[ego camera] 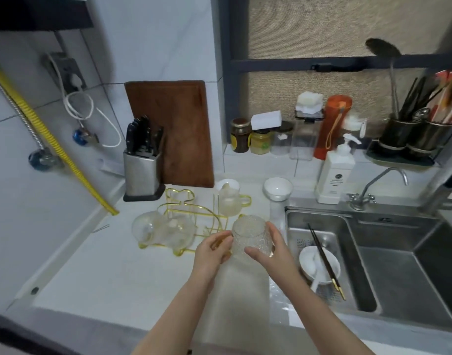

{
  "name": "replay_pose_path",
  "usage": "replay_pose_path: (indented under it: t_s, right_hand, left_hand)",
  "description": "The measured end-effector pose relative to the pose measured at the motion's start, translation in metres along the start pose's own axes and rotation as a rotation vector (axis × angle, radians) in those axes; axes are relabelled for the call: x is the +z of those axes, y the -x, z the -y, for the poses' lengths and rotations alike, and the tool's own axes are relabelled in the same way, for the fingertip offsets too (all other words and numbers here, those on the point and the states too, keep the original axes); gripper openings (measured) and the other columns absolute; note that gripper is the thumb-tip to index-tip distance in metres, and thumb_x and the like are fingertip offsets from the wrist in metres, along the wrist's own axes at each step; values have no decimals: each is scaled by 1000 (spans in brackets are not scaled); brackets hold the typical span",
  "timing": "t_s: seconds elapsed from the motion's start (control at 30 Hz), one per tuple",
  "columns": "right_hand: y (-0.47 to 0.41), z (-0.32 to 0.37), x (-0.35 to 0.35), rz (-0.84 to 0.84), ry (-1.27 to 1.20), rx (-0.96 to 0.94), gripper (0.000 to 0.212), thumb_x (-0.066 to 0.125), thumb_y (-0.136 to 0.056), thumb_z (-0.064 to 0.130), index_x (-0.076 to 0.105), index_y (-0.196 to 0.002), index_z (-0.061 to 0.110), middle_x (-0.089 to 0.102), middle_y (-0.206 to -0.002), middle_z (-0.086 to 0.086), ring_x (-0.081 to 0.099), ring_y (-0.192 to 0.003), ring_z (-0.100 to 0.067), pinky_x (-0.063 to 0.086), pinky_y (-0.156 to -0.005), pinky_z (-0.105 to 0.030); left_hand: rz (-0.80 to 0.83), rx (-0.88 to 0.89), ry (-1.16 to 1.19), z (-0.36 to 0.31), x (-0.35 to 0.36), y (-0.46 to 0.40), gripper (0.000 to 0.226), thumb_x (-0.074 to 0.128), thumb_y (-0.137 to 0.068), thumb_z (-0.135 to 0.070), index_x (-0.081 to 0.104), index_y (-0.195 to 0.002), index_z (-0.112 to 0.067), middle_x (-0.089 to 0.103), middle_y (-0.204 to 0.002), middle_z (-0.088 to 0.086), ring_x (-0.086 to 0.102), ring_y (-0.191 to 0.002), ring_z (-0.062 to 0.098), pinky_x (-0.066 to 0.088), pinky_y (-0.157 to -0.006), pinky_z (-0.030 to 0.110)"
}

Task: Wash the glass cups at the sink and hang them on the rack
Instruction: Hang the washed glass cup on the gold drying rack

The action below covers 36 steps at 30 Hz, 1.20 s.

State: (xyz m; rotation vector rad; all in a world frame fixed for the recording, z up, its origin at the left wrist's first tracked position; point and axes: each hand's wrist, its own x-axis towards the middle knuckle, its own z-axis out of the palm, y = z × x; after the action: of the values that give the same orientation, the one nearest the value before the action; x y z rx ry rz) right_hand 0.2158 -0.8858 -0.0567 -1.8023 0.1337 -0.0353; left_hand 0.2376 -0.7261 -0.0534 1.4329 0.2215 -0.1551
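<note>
Both hands hold a textured glass cup (pixel 250 235) upside down, just above the white counter. My left hand (pixel 213 249) grips its left side near the handle. My right hand (pixel 272 252) wraps around its right side. Just to the left stands the gold wire rack (pixel 191 208). Two glass cups (pixel 163 230) hang on the rack's near left side, and another glass cup (pixel 230 201) hangs on its far side. The steel sink (pixel 388 257) lies to the right of the cup in my hands.
In the sink's left basin sits a white bowl (pixel 319 265) with a spoon and dark chopsticks (pixel 324 260). A white bowl (pixel 278 188), a soap pump bottle (pixel 335 172), a tap (pixel 381 185), a knife block (pixel 141 165) and a wooden cutting board (pixel 176 129) stand behind. Jars line the sill.
</note>
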Motion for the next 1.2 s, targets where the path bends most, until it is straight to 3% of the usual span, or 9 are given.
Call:
replay_pose_path:
  t_s: [0.27,0.37,0.5,0.63,0.77,0.9,1.03,1.1,1.2]
  right_hand:
    - [0,21,49,8,28,-30,87,79,-75,30,29,-145,26,36,-144,12,35,-133,-5,30,-110,-26]
    - [-5,28,56,51,55,-61,83,79,-75,29,31,-143,27,33,-140,14,34,-128,-1,28,-106,-20]
    - [-16,32,60,123,65,-65,86,81,-73,30,31,-142,28,33,-142,13,34,-132,-6,33,-111,-29]
    - [-29,36,66,135,103,-77,91,78,-62,45,34,-140,25,36,-139,11,38,-130,-8,41,-103,-30]
    - [-46,35,80,90,176,-71,87,80,-66,46,39,-138,21,38,-130,9,40,-127,-11,39,-105,-31]
    - [-59,32,92,40,231,-35,81,79,-71,41,39,-138,17,37,-138,-2,37,-130,-18,32,-104,-27]
    - [-66,30,100,42,280,33,84,79,-69,44,40,-138,16,39,-139,-7,36,-132,-22,33,-111,-37]
    - [-69,31,105,61,315,63,86,78,-69,47,39,-139,16,39,-138,-7,36,-133,-23,33,-111,-38]
    - [-71,35,113,79,388,100,96,73,-61,62,41,-139,16,43,-137,-8,38,-131,-26,36,-108,-41]
  left_hand:
    - [-55,-69,94,-8,-47,-2,17,58,-94,-15,64,-109,-12,70,-92,5,70,-71,11,59,-60,25]
    - [-77,-133,105,-6,-53,-4,21,55,-96,-22,61,-113,-12,69,-89,8,68,-70,15,59,-61,28]
    - [-94,-231,135,-5,-56,-12,24,52,-98,-27,60,-114,-11,67,-70,4,66,-63,16,58,-61,30]
    - [-58,-334,132,-9,-54,-18,24,43,-101,-26,63,-98,-12,56,-50,-3,63,-65,21,55,-62,29]
    - [-156,-277,-52,-13,-49,-29,19,44,-99,-19,62,-101,-14,64,-78,3,60,-66,16,54,-61,28]
    - [-222,-89,-292,-8,-58,-43,34,44,-94,-6,63,-118,-21,67,-117,7,64,-103,22,51,-96,41]
    - [-172,-50,-394,-9,-65,-47,38,41,-96,-9,60,-126,-19,61,-128,-2,56,-118,17,43,-105,37]
    - [-161,-103,-358,-12,-69,-52,34,42,-97,-14,61,-124,-19,61,-129,4,55,-120,23,42,-106,39]
    - [-94,-215,-313,-17,-77,-60,34,46,-97,-38,62,-119,-18,62,-122,10,58,-114,27,45,-103,42]
